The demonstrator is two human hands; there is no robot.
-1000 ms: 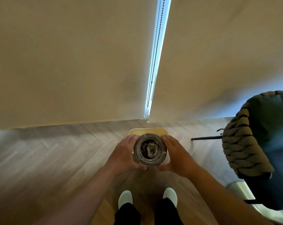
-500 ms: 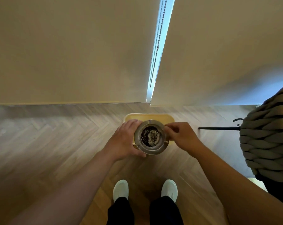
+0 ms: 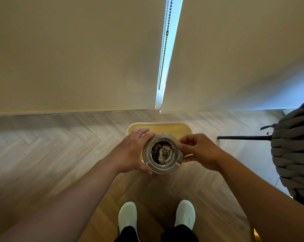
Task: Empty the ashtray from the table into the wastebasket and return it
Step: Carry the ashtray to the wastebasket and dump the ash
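Two pale shoes (image 3: 127, 217) stand on the herringbone wood floor (image 3: 43, 154) at the near edge. Above them, the left hand (image 3: 130, 152) wraps the round metal ashtray (image 3: 162, 153) from its left side, its grip closed on the wall. The right hand (image 3: 199, 151) pinches the ashtray's right rim with its fingertips. Dark and pale ash sits inside. The ashtray is held level over the yellow wastebasket (image 3: 172, 128), which stands by the blinds (image 3: 77, 58). A grey woven chair (image 3: 294, 151) is at right.
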